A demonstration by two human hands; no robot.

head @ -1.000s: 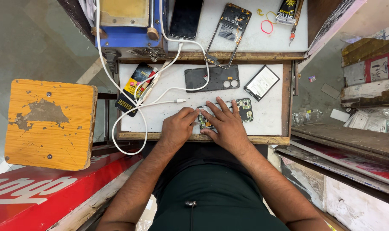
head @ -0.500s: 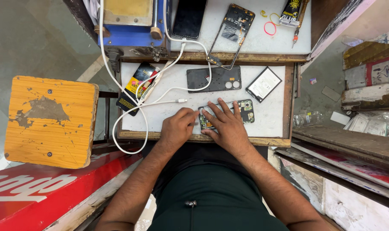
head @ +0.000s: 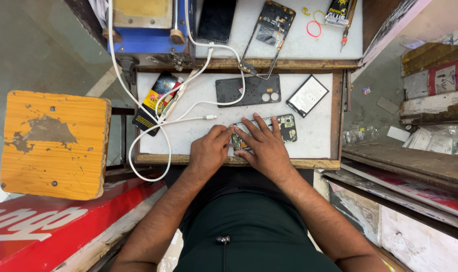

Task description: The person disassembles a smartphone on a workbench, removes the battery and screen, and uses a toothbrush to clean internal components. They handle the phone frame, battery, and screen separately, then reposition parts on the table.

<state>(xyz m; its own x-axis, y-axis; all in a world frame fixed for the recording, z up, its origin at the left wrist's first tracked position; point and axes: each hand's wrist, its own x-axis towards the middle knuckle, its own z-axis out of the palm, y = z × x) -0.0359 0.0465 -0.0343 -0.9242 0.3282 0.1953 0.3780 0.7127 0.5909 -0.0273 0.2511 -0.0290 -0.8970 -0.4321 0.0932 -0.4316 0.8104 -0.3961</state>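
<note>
two hands press an opened phone (head: 285, 126) lying with its long axis from 9 to 3 o'clock on the white surface (head: 198, 141). right hand (head: 264, 146) lies flat, fingers spread over it; left hand (head: 208, 148) curls at its 9 o'clock end, grip unclear. flat grey back cover (head: 248, 90) lies at 12.

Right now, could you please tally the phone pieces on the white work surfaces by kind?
Opened phones with boards showing: 2 (under the hands; upper shelf)
Dark back covers: 1
Batteries: 1
Intact dark phones: 1
Total: 5
</note>
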